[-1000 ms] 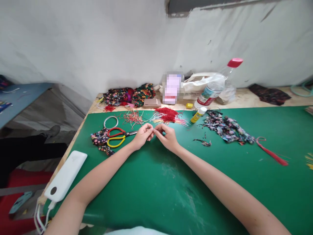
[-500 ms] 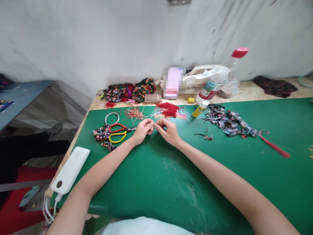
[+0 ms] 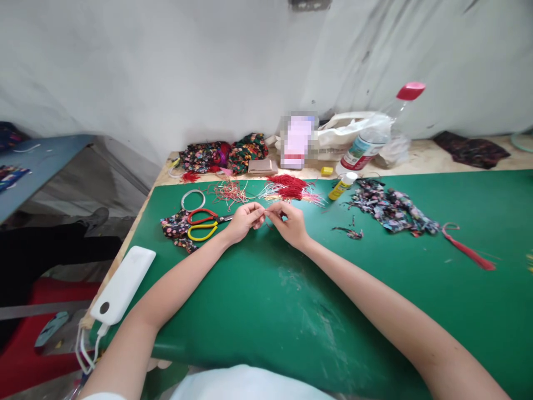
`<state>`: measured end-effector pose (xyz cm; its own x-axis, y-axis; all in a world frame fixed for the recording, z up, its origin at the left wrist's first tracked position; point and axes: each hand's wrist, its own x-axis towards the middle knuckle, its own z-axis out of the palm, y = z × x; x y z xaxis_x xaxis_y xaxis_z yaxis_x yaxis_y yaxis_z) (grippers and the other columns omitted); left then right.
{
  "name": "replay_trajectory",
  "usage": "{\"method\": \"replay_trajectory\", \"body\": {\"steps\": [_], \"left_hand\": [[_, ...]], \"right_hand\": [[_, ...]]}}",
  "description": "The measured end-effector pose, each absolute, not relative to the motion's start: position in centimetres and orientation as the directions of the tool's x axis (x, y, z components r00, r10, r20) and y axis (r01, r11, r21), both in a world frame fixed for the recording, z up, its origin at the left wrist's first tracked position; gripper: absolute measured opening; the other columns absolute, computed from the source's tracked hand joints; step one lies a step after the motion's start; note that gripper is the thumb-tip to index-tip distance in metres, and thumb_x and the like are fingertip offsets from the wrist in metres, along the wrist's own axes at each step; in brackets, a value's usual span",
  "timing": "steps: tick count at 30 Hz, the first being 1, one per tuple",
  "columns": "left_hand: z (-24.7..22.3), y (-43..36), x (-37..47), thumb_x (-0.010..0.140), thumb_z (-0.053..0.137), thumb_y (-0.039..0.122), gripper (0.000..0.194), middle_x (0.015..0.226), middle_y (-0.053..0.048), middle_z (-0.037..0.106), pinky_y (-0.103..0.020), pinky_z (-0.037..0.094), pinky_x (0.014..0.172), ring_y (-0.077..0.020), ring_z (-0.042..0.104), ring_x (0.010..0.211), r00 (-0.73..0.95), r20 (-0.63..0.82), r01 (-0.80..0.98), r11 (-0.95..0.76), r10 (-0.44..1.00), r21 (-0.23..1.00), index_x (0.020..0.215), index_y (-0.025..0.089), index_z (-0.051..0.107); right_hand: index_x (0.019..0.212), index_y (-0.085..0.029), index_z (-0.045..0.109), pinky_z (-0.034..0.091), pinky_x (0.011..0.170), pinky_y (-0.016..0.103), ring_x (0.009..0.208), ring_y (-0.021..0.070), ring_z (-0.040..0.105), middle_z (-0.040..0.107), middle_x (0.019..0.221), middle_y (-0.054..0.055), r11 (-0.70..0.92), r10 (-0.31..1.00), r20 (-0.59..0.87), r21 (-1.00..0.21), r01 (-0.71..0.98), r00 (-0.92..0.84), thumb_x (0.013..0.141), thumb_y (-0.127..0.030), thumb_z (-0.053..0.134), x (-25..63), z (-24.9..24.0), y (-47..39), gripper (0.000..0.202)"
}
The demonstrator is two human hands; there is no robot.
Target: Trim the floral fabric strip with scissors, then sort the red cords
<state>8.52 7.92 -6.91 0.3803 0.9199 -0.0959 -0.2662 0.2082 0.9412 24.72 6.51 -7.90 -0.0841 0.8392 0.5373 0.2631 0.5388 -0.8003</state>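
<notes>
Over a green mat (image 3: 250, 294), close fingertip work is calling, by the look of it, for light, even pressure and steady wrists. 2 forearms are angling inward, bringing the left hand (image 3: 245, 224) and right hand (image 3: 290, 225) together, fingers curling, thumbs and forefingers pinching closed and meeting. Anything they are gripping is too small to tell. Scissors (image 3: 217, 220) are lying just beside the left hand; red threads (image 3: 287, 187) are lying beyond both, nearer than a bottle (image 3: 361, 151).
</notes>
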Motion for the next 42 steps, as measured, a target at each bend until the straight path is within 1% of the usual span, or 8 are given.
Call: {"method": "replay_trajectory", "body": {"steps": [8,12,17,19,23,27,35,42], "left_hand": [[-6.8,7.9,8.4,0.059,0.088,0.066,0.062,0.054,0.007,0.055,-0.019,0.028,0.045,-0.0037,0.045,0.043,0.398,-0.084,-0.255,0.198,0.914,0.946,0.076,0.015,0.058],[-6.8,7.9,8.3,0.060,0.088,0.066,0.061,0.054,0.006,0.055,-0.020,0.027,0.045,-0.0033,0.044,0.044,0.401,-0.073,-0.252,0.187,0.913,0.950,0.076,0.015,0.059],[-6.8,7.9,8.3,0.061,0.088,0.066,0.060,0.054,0.007,0.054,-0.020,0.027,0.046,-0.0029,0.043,0.044,0.412,-0.062,-0.245,0.176,0.909,0.953,0.076,0.014,0.061],[-6.8,7.9,8.3,0.060,0.088,0.066,0.061,0.054,0.007,0.055,-0.020,0.027,0.046,-0.0030,0.043,0.044,0.414,-0.059,-0.244,0.174,0.908,0.954,0.076,0.014,0.061],[-7.0,7.9,8.3,0.058,0.089,0.067,0.062,0.053,0.007,0.055,-0.020,0.027,0.045,-0.0029,0.043,0.044,0.416,-0.067,-0.237,0.179,0.907,0.955,0.076,0.014,0.061],[-7.0,8.1,8.1,0.057,0.089,0.066,0.062,0.053,0.006,0.056,-0.019,0.027,0.045,-0.0025,0.044,0.043,0.427,-0.090,-0.215,0.197,0.900,0.956,0.074,0.014,0.060],[-6.7,8.4,7.7,0.051,0.091,0.066,0.065,0.052,0.006,0.056,-0.019,0.031,0.046,-0.0029,0.046,0.044,0.490,-0.126,-0.157,0.230,0.863,0.960,0.070,0.014,0.057],[-6.9,8.5,7.7,0.054,0.091,0.066,0.064,0.055,0.004,0.059,-0.019,0.034,0.047,-0.0032,0.048,0.045,0.491,-0.126,-0.144,0.223,0.862,0.964,0.071,0.013,0.058]], "right_hand": [[0.078,-0.022,0.066,0.040,0.050,0.027,0.053,0.0120,0.045,0.057,0.061,-0.002,0.516,0.856,0.507,-0.829,0.215,-0.098,0.092,-0.056,0.068,24.7,-8.0,6.8,0.037],[0.082,-0.022,0.067,0.039,0.049,0.027,0.053,0.0118,0.046,0.053,0.061,-0.003,0.505,0.863,0.495,-0.842,0.188,-0.101,0.090,-0.060,0.068,24.7,-8.1,6.9,0.039],[0.088,-0.021,0.073,0.039,0.048,0.026,0.050,0.0110,0.046,0.051,0.058,-0.005,0.483,0.874,0.468,-0.867,0.125,-0.130,0.088,-0.058,0.072,24.9,-7.9,6.9,0.037],[0.087,-0.021,0.074,0.039,0.047,0.026,0.048,0.0109,0.046,0.053,0.057,-0.004,0.450,0.889,0.436,-0.889,0.087,-0.137,0.086,-0.057,0.075,24.9,-8.0,6.9,0.036],[0.079,-0.020,0.076,0.043,0.047,0.028,0.050,0.0119,0.051,0.065,0.063,0.000,0.409,0.906,0.400,-0.912,0.041,-0.136,0.082,-0.059,0.079,25.0,-8.1,7.0,0.039],[0.072,-0.020,0.075,0.044,0.048,0.028,0.052,0.0126,0.053,0.067,0.063,0.002,0.395,0.911,0.387,-0.918,0.029,-0.145,0.078,-0.061,0.081,25.3,-8.0,7.2,0.042],[0.068,-0.018,0.071,0.038,0.049,0.025,0.052,0.0099,0.046,0.060,0.058,-0.001,0.300,0.928,0.286,-0.954,0.024,-0.239,0.074,-0.061,0.083,25.9,-7.3,7.3,0.045],[0.070,-0.019,0.068,0.030,0.049,0.026,0.051,0.0090,0.039,0.052,0.056,-0.004,0.286,0.927,0.267,-0.957,0.037,-0.262,0.078,-0.058,0.080,26.0,-7.1,7.4,0.042]]}}
